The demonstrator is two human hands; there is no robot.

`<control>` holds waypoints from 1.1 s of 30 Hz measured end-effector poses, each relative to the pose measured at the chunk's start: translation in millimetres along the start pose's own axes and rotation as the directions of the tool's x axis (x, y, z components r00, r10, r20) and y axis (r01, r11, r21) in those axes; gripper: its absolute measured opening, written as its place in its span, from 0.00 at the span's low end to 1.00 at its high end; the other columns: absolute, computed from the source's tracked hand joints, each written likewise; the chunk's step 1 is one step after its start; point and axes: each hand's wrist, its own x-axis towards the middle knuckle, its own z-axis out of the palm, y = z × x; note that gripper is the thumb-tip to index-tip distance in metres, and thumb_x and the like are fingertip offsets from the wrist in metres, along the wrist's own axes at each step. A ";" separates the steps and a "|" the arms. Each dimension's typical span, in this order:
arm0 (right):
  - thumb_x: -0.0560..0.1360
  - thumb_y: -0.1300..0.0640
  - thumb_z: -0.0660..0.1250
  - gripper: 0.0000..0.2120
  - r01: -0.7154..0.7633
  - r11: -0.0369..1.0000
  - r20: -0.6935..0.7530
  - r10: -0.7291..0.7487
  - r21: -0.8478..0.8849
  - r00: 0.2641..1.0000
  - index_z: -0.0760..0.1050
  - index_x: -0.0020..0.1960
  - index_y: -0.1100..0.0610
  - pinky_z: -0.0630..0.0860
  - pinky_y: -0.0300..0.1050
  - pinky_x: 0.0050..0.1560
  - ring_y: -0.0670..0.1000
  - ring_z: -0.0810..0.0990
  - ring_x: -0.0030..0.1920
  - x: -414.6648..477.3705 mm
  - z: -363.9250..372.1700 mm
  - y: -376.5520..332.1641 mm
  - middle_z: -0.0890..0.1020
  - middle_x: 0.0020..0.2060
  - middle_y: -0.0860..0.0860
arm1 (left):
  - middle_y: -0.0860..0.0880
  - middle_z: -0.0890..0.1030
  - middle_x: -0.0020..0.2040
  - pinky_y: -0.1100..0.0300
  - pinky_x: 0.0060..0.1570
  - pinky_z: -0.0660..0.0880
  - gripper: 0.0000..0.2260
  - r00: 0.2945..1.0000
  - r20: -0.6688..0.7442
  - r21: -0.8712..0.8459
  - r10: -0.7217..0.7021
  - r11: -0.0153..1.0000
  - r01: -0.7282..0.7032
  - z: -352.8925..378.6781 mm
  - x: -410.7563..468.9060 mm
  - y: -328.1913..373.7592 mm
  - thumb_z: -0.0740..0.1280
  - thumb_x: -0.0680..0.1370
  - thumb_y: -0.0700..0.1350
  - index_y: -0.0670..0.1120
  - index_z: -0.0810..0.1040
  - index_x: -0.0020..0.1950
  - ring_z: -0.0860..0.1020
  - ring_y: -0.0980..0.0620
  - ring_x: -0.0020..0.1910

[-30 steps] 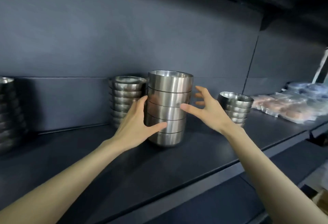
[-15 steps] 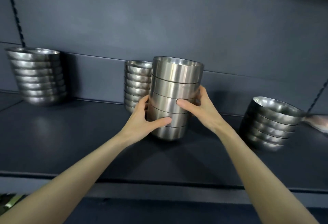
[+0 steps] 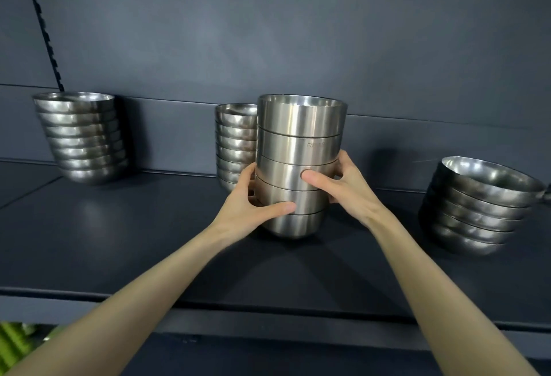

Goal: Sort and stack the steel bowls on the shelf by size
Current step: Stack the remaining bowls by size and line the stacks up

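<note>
Head view: a tall centre stack (image 3: 298, 167) of five nested steel bowls stands upright at the middle of the dark shelf (image 3: 119, 241), clasped from both sides. The left hand (image 3: 250, 208) wraps the lower bowls on the left, its thumb lying across the front near the second bowl from the bottom. The right hand (image 3: 343, 188) grips the right side a little higher, thumb pressed flat on the third bowl, fingers curled round the far side. Whether the bottom bowl touches the shelf I cannot tell.

Just behind it and to the left, partly hidden, a middle stack (image 3: 235, 143) of smaller bowls stands against the back panel (image 3: 268, 33). Well apart at far left is a left stack (image 3: 80, 137) of wider bowls, below a slotted upright (image 3: 44, 27). To the right, apart from the hands, a right stack (image 3: 477, 205) of wide bowls appears tilted.
</note>
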 end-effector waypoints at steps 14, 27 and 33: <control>0.55 0.35 0.75 0.42 0.086 0.992 0.060 -0.092 0.089 0.994 0.69 0.65 0.45 0.74 0.33 0.43 0.37 0.81 0.51 -57.0 20.2 -44.8 0.82 0.50 0.36 | 0.58 0.76 0.62 0.60 0.56 0.76 0.46 0.993 -0.115 -0.016 0.035 0.999 -0.037 -20.3 -79.7 38.2 0.79 0.57 0.61 0.61 0.62 0.71 0.78 0.58 0.57; 0.56 0.38 0.77 0.38 0.152 0.955 0.284 -0.225 0.256 0.932 0.70 0.63 0.44 0.74 0.26 0.39 0.34 0.81 0.48 -126.0 124.2 -115.8 0.83 0.48 0.33 | 0.54 0.77 0.62 0.55 0.54 0.79 0.49 0.931 -0.364 0.030 -0.024 0.999 0.038 -104.1 -232.5 77.7 0.80 0.56 0.60 0.57 0.62 0.73 0.79 0.56 0.55; 0.55 0.38 0.78 0.38 0.170 0.930 0.342 -0.284 0.326 0.896 0.69 0.61 0.42 0.76 0.27 0.42 0.34 0.80 0.49 -149.9 210.8 -163.0 0.82 0.47 0.31 | 0.55 0.78 0.58 0.57 0.51 0.79 0.48 0.892 -0.451 0.074 -0.014 0.996 0.053 -182.0 -300.3 85.0 0.79 0.55 0.62 0.59 0.63 0.72 0.80 0.57 0.52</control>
